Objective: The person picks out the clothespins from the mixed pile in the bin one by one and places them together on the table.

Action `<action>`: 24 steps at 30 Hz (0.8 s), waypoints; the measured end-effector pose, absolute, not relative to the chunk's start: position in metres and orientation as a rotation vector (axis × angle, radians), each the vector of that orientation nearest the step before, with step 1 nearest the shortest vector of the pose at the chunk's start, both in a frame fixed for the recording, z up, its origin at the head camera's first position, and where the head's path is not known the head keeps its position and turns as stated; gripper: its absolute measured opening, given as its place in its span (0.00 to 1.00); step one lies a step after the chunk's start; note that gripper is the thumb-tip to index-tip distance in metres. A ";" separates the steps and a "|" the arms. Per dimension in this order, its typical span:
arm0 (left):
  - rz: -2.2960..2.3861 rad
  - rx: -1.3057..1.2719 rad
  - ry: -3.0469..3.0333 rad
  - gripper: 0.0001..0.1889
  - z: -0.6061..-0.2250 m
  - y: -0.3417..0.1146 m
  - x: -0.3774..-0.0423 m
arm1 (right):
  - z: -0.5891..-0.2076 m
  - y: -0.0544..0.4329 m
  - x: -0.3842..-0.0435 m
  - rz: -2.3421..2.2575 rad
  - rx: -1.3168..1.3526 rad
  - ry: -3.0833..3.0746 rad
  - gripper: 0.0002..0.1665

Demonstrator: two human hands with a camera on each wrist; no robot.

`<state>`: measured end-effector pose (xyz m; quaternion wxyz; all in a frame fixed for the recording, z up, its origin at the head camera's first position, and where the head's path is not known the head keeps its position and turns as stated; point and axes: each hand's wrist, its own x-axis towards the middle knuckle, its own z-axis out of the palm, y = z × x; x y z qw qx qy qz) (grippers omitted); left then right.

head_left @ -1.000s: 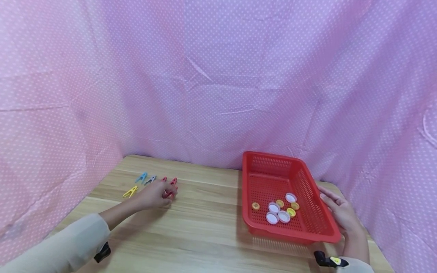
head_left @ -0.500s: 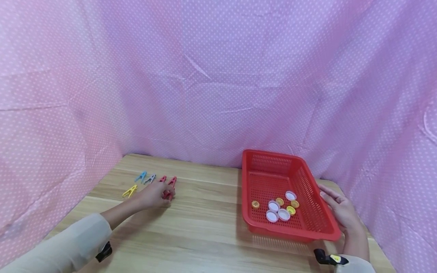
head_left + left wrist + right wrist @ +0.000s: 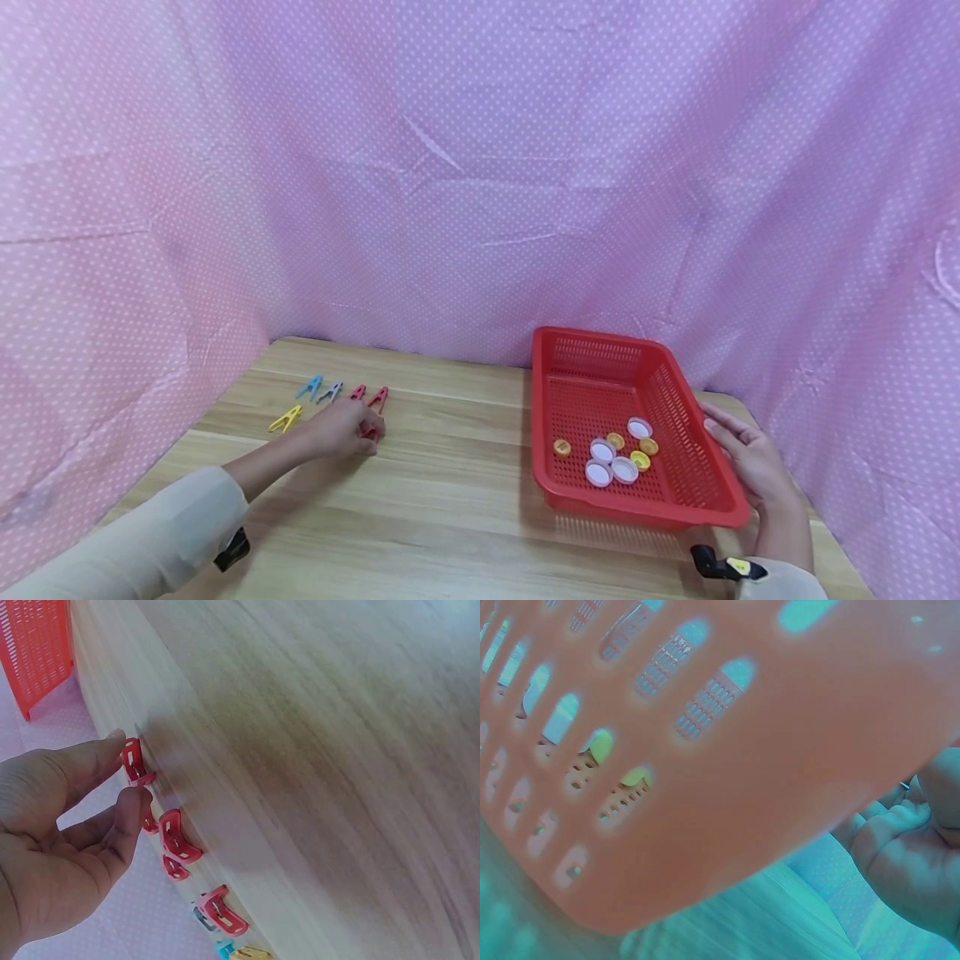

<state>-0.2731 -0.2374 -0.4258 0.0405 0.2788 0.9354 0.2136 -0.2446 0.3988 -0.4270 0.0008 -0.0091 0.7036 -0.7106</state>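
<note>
In the head view my left hand is over the left part of the wooden table. Its thumb and fingers pinch a red clothespin, which is low by the tabletop. Just beyond the fingers lie two more red clothespins, one at the right and one partly behind the hand. My right hand holds the right rim of a red plastic basket, which looks slightly tilted. Inside it are several white caps and yellow caps. The right wrist view is mostly filled by the basket's slotted wall.
Left of the red clothespins lie a grey clothespin, a blue clothespin and a yellow clothespin. A pink dotted curtain hangs round the table, close to its back edge.
My left fingers have drawn slightly back toward me with the pinched clothespin, and the right-hand red clothespin beyond them now shows apart from it. The right hand and basket stay nearly the same.
</note>
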 end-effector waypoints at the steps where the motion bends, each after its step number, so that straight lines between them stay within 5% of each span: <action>1: 0.650 0.864 2.862 0.07 -0.426 -0.238 -0.273 | -0.427 0.399 -0.245 -2.233 -0.027 2.208 0.22; 24: 0.665 0.853 2.982 0.08 -0.410 -0.237 -0.277 | -0.430 0.399 -0.248 -2.288 -0.094 2.137 0.20</action>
